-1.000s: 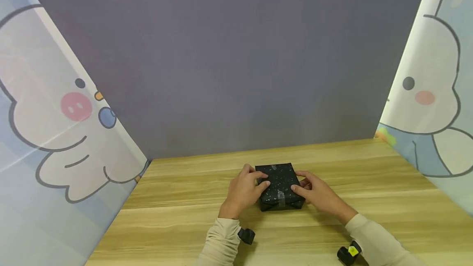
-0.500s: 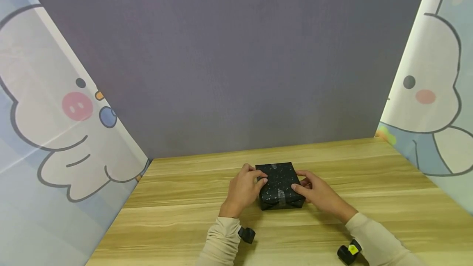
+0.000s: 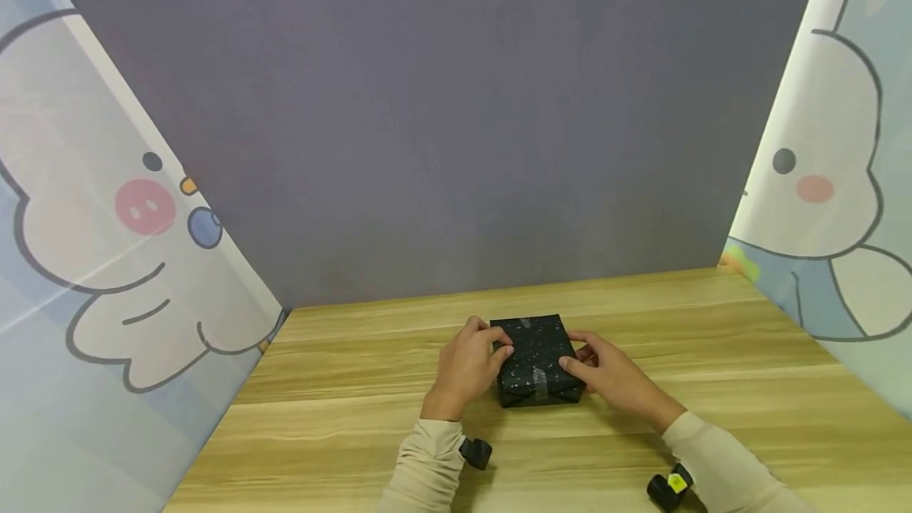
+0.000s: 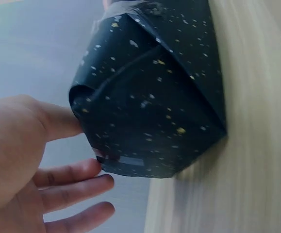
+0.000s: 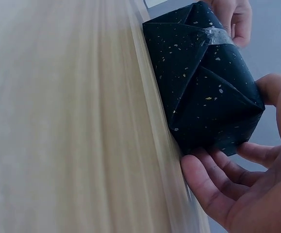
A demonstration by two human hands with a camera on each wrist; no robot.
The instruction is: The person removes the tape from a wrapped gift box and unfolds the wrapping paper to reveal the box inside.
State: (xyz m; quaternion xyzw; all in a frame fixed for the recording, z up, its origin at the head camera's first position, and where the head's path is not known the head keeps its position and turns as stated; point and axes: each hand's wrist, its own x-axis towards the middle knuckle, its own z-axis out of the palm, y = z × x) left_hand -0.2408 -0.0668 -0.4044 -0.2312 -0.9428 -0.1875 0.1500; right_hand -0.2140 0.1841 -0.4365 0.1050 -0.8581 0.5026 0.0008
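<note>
A small box wrapped in black paper with pale and gold flecks lies on the wooden table. Clear tape crosses its near edge. My left hand holds its left side, thumb and index finger at the upper edge. In the left wrist view, a fingertip meets the folded paper end, while the lower fingers stand apart from it. At the right side my right hand grips the box, thumb on top and fingers against the end. The right wrist view shows folded, overlapping paper on the near side.
Behind the table rises a plain grey panel. Cartoon-printed sheets stand at the left and the right. Each wrist carries a black camera, one on the left and one on the right.
Both hands keep almost the same hold on the box. The left thumb has shifted slightly toward the box's left edge. The head view has drifted a little.
</note>
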